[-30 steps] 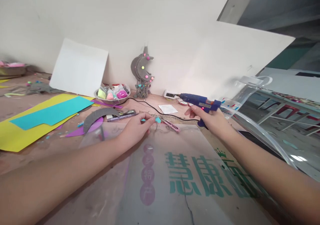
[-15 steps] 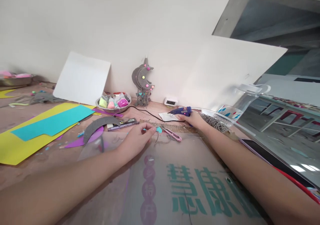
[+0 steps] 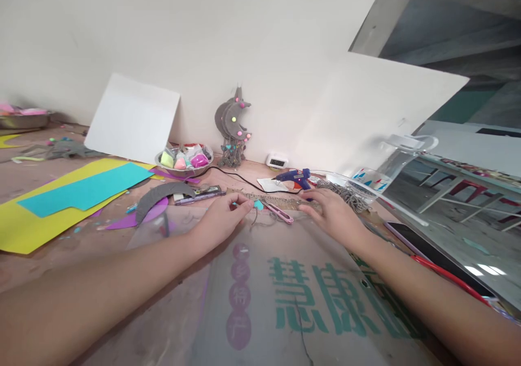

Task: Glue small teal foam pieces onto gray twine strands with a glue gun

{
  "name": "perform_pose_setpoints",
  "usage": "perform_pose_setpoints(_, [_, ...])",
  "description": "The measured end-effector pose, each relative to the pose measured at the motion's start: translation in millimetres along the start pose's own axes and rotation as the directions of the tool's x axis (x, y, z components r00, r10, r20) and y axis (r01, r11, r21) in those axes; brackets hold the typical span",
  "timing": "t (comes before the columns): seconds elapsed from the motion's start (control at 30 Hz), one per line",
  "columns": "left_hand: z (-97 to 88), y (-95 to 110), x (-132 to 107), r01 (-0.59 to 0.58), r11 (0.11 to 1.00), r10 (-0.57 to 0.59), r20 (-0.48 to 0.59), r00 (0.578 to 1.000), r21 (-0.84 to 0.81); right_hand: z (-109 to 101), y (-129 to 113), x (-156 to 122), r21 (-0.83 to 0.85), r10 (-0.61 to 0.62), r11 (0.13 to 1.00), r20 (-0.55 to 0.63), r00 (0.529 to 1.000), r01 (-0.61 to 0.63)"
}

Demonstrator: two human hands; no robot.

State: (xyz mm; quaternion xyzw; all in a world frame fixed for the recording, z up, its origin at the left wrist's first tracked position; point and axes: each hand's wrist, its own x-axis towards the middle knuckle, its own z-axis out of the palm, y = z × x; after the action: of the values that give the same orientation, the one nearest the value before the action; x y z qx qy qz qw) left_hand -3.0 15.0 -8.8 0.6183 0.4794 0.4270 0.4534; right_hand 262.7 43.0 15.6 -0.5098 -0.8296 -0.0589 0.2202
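My left hand [image 3: 223,218] rests on the table with its fingertips pinched on a small teal piece [image 3: 258,205] tied to a thin string. My right hand [image 3: 330,212] hovers just above the table with loosely spread fingers and holds nothing. The blue glue gun [image 3: 293,177] lies on the table behind it, its nozzle over a white square of paper [image 3: 269,185]. Pink snips [image 3: 279,212] lie between the two hands. A braided twine strip [image 3: 268,199] runs across behind them.
A clear plastic sheet with green print [image 3: 309,295] covers the table in front of me. Yellow and teal paper sheets [image 3: 77,192] lie at left, beside a grey felt crescent [image 3: 163,192]. A bowl of coloured clay [image 3: 184,159] and a moon ornament [image 3: 233,122] stand by the wall. A phone [image 3: 431,252] lies at right.
My right hand carried the glue gun away to the back, set it down by the white paper, let go and drew back toward me. My left hand stayed pinched on the teal piece.
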Motion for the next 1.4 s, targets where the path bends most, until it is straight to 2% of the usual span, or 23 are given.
perform_pose_setpoints(0.03, [0.1,-0.8,0.3,-0.009,1.000,0.009,-0.002,1.000,-0.002,0.0,-15.0,-2.5,0.106,0.035,0.994,0.016,0.999,-0.036])
perform_pose_setpoints(0.1, [0.0,-2.1,0.9,-0.029,1.000,0.029,-0.007,1.000,-0.006,3.3,-46.2,-4.7,0.357,0.169,0.908,0.166,0.972,-0.219])
perform_pose_setpoints(0.13, [-0.2,-2.4,1.3,-0.039,0.999,0.039,-0.008,0.999,-0.004,6.3,-61.1,-4.6,0.499,0.191,0.814,0.253,0.948,-0.297])
perform_pose_setpoints(0.2, [-0.7,-2.5,2.2,-0.069,0.998,0.069,-0.006,0.998,0.005,13.3,-86.3,-3.2,0.699,0.178,0.570,0.409,0.895,-0.433])
perform_pose_setpoints(0.23, [-1.0,-2.4,2.6,-0.085,0.996,0.085,-0.003,0.996,0.006,16.8,-95.6,-2.1,0.743,0.166,0.476,0.449,0.878,-0.470])
perform_pose_setpoints(0.3, [-1.7,-2.5,3.7,-0.115,0.993,0.115,-0.003,0.993,0.002,22.2,-106.3,0.4,0.777,0.136,0.347,0.511,0.849,-0.524])
perform_pose_setpoints(0.37, [-2.1,-3.1,4.5,-0.133,0.991,0.134,-0.015,0.991,0.012,25.3,-107.1,2.5,0.785,0.120,0.302,0.532,0.838,-0.541])
perform_pose_setpoints(0.47, [-1.7,-3.4,4.2,-0.131,0.989,0.133,-0.030,0.991,0.063,25.7,-97.5,3.6,0.767,0.128,0.362,0.522,0.844,-0.529])
perform_pose_setpoints(0.57, [-0.5,-0.5,1.2,-0.113,0.988,0.115,-0.018,0.993,0.105,23.9,-88.1,1.9,0.701,0.143,0.541,0.468,0.872,-0.465])
perform_pose_setpoints(0.67, [0.0,4.2,-2.2,-0.104,0.984,0.104,0.009,0.995,0.143,23.8,-85.4,-1.8,0.617,0.146,0.733,0.268,0.952,-0.287])
perform_pose_setpoints(0.73, [0.0,5.9,-3.1,-0.109,0.980,0.105,0.028,0.994,0.169,25.1,-86.3,-4.1,0.584,0.134,0.788,0.146,0.980,-0.195])
perform_pose_setpoints(0.8, [0.1,5.4,-2.8,-0.121,0.974,0.115,0.042,0.993,0.192,26.7,-87.7,-5.4,0.580,0.141,0.796,0.096,0.985,-0.170])
perform_pose_setpoints(0.93, [0.3,0.7,-1.0,-0.147,0.958,0.135,0.065,0.989,0.244,29.1,-88.4,-4.9,0.594,0.187,0.778,0.095,0.978,-0.207])
perform_pose_setpoints(1.13, [-0.3,-0.4,-1.0,-0.160,0.952,0.138,0.102,0.985,0.261,30.5,-85.9,-2.9,0.687,0.220,0.655,0.223,0.950,-0.313])
perform_pose_setpoints(1.23, [-0.4,1.3,-1.4,-0.173,0.959,0.147,0.128,0.981,0.224,30.2,-84.9,-2.7,0.707,0.201,0.620,0.275,0.940,-0.339])
perform_pose_setpoints(1.4, [-0.3,2.2,-2.9,-0.126,0.978,0.099,0.161,0.982,0.164,30.1,-83.5,-3.0,0.730,0.204,0.565,0.328,0.922,-0.385])
